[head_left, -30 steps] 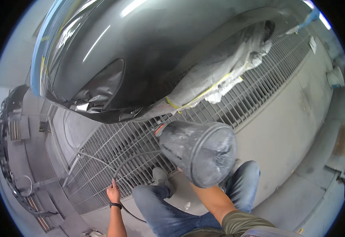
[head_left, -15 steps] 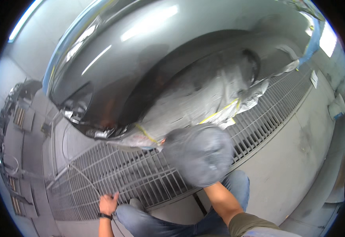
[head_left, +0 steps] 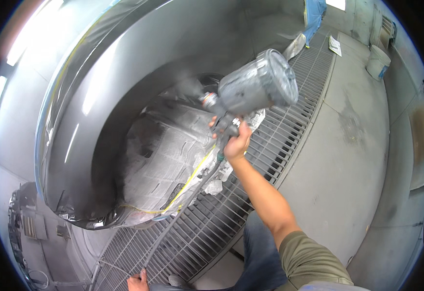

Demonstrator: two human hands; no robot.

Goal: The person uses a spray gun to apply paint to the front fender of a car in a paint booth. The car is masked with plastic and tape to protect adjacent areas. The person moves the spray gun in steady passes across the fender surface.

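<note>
My right hand (head_left: 237,140) is wrapped round the grip of a spray gun (head_left: 226,123) with a large grey-smeared cup (head_left: 253,85). The gun is tilted, its nozzle toward the dark wheel arch of a grey car body panel (head_left: 139,53), and a faint mist hangs before it. Crinkled, paint-dusted masking sheet (head_left: 166,155) with yellow tape covers the wheel opening. From the gun's handle an air hose (head_left: 180,208) runs down to my left hand (head_left: 138,282), which is closed round it at the lower edge. Part of that hand is cut off by the frame.
Below the car lies a floor grating (head_left: 289,131), with grey floor to its right. A white bucket (head_left: 378,63) and a paper sheet (head_left: 334,46) lie at the far right. Blue masking film (head_left: 314,19) hangs at the far end. Dark parts (head_left: 25,203) stand at left.
My right hand has swung the spray gun up and away from me, toward the far side of the wheel arch. My left hand sits lower in the picture. The view has turned rightward.
</note>
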